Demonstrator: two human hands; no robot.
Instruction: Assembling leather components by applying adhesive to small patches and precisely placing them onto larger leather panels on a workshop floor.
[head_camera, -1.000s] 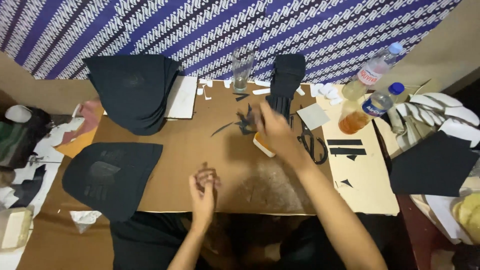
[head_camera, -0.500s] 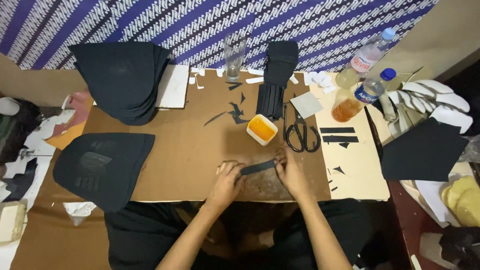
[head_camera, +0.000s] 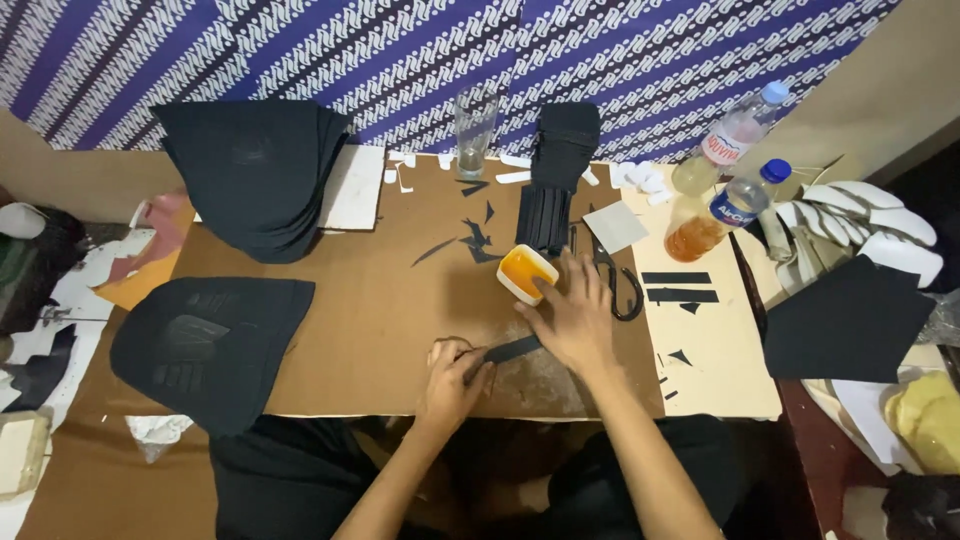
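Left hand curled shut, pinning the near end of a black strip flat on the cardboard sheet. Right hand half open over the strip's far end, fingertips at the small tub of orange glue just beyond. Scissors right of the tub.

1 narrow black strip, flat on brown cardboard near its front edge, tilted slightly. 1 small white tub of orange paste, open, upright, just behind it.
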